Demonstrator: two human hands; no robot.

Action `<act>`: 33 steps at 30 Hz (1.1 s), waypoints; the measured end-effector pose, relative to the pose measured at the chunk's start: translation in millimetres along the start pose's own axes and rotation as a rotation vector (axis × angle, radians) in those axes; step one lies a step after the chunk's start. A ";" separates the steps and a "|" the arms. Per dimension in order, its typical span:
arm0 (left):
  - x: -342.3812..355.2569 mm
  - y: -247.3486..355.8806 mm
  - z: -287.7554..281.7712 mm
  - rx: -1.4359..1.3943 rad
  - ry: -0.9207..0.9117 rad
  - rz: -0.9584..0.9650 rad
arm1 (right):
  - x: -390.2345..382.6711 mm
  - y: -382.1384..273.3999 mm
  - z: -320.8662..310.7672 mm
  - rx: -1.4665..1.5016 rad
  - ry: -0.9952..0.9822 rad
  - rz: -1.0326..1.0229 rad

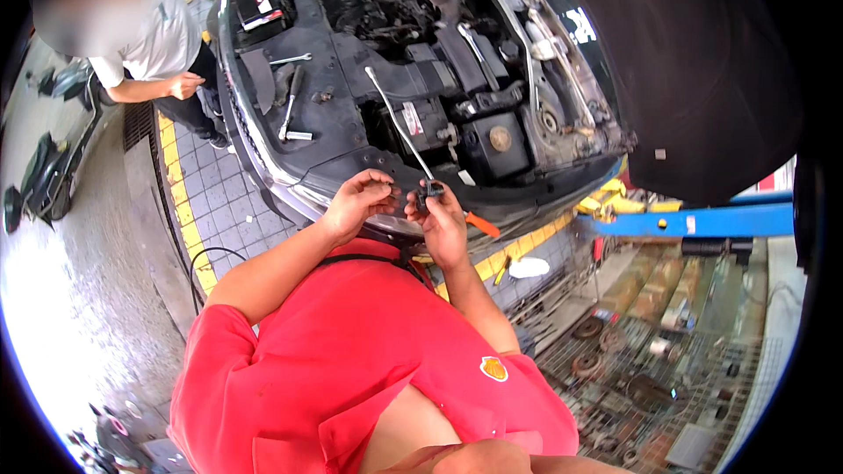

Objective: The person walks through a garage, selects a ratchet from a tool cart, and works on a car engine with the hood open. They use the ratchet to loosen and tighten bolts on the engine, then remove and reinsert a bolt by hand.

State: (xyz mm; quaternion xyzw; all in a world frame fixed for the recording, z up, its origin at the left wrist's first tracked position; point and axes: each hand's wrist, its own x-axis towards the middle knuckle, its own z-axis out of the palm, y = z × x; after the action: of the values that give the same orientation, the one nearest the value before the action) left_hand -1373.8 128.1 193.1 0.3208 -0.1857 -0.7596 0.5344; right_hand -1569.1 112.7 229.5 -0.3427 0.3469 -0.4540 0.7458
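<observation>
My right hand (446,226) is closed around a small black part (428,194) at the front edge of an open car engine bay. Just to its left, my left hand (358,206) has thumb and fingertips pinched together; what they hold, if anything, is too small to make out. A long metal rod-like tool (397,121) runs from the engine bay down to the black part; whether my right hand grips it cannot be told. An orange handle (482,226) sticks out beyond the right hand, its other end hidden.
On the black front panel lie a wrench (291,59), a ratchet (291,107) and a red-and-black box (260,9). A person (162,35) in a pale shirt stands at the far left, near a scooter (53,158). A blue lift arm (702,222) extends at right.
</observation>
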 end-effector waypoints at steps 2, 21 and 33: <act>0.0 1.0 1.9 0.009 -0.016 -0.013 | -2.8 -0.5 0.4 -0.015 0.005 -0.026; 4.5 -1.1 0.8 0.303 -0.221 0.157 | -12.5 16.6 -5.6 0.151 -0.041 0.167; 4.6 -6.9 8.7 0.414 -0.166 0.123 | -13.1 13.4 -16.8 -0.291 -0.016 -0.008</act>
State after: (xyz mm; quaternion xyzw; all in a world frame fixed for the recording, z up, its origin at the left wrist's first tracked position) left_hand -1385.6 125.8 193.8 0.3482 -0.4001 -0.6950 0.4854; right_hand -1581.7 126.1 212.3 -0.4520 0.4019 -0.3991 0.6891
